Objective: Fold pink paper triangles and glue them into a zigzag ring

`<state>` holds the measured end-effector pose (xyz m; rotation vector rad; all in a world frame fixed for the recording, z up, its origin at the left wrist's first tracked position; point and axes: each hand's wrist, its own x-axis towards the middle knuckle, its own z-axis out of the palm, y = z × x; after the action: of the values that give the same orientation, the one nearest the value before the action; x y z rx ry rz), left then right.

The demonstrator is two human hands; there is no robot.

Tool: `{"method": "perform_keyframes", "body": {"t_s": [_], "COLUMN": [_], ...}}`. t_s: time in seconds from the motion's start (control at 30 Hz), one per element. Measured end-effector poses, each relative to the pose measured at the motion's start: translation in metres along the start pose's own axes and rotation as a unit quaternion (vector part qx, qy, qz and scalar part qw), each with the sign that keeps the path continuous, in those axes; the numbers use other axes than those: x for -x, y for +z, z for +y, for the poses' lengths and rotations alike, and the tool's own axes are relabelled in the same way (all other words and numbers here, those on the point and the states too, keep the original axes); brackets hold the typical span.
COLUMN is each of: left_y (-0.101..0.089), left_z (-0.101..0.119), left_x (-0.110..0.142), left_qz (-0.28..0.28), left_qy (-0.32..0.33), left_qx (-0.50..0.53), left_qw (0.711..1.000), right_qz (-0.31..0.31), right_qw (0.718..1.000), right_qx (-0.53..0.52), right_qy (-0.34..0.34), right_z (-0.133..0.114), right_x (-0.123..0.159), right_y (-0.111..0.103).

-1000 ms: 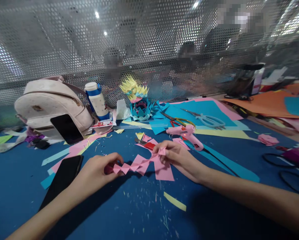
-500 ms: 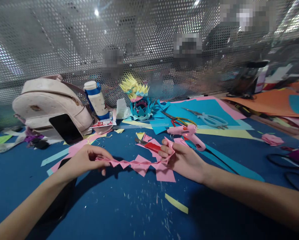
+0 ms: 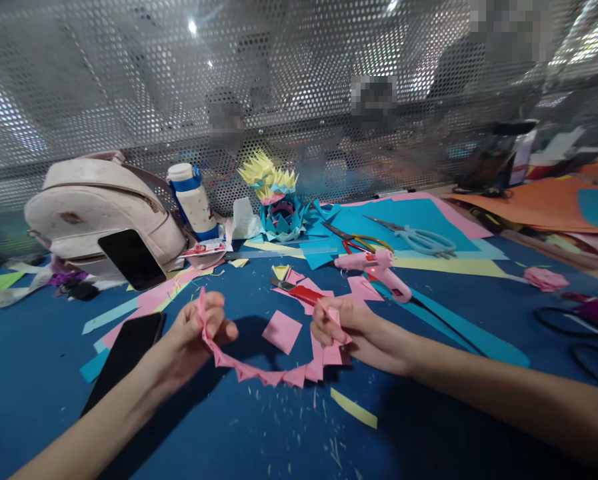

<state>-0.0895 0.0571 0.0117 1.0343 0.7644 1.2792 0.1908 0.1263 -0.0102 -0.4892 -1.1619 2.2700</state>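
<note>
A pink folded-paper strip (image 3: 269, 377) with pointed segments hangs in a downward curve between my hands, above the blue table. Its left end is pinched upright by my left hand (image 3: 201, 330). My right hand (image 3: 346, 333) grips the other end, its fingers curled over the paper. Beneath the strip's curve lies a pink paper square (image 3: 282, 331). A red-handled cutter (image 3: 305, 295) rests just beyond my right fingers, among more pink paper pieces. The pink glue gun (image 3: 376, 267) lies behind my right hand.
At the back stand a pale backpack (image 3: 103, 207), a bottle (image 3: 193, 200) and a blue and yellow paper flower (image 3: 281, 213). Two pairs of scissors (image 3: 423, 239) lie on blue sheets. One phone (image 3: 133, 259) leans on the backpack; another phone (image 3: 129, 353) lies by my left forearm.
The paper strip has gone from nearly straight to a deep curve. My left hand has turned its end upward, and my right hand has shifted slightly lower.
</note>
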Motion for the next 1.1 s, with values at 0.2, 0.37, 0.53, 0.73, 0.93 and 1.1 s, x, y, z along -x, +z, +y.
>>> {"method": "perform_keyframes", "body": {"t_s": [0.2,0.37,0.53,0.73,0.93,1.1], "left_y": [0.029,0.03,0.041,0.051,0.055,0.054], "left_z": [-0.004,0.004,0.004,-0.001,0.0,0.001], "left_x": [0.012,0.013,0.014,0.019,0.023,0.026], "left_qz": [-0.094,-0.063,-0.018,-0.023,-0.051,-0.085], "left_qy": [-0.072,-0.081,-0.059,-0.005,0.052,0.089], "left_qx": [0.027,-0.186,-0.352,-0.436,-0.449,-0.47], "left_qw": [0.993,0.977,0.934,0.9,0.89,0.874], "right_qz": [-0.05,-0.044,-0.053,-0.035,-0.032,-0.017], "right_qw": [0.997,0.988,0.968,0.96,0.962,0.961], "right_qx": [0.059,0.145,0.225,0.258,0.249,0.255], "right_qy": [0.014,0.04,0.094,0.101,0.105,0.109], "right_z": [0.005,0.0,0.002,0.007,0.009,0.008], "right_x": [0.005,0.007,0.011,0.013,0.012,0.013], "right_y": [0.008,0.02,0.035,0.042,0.042,0.043]}}
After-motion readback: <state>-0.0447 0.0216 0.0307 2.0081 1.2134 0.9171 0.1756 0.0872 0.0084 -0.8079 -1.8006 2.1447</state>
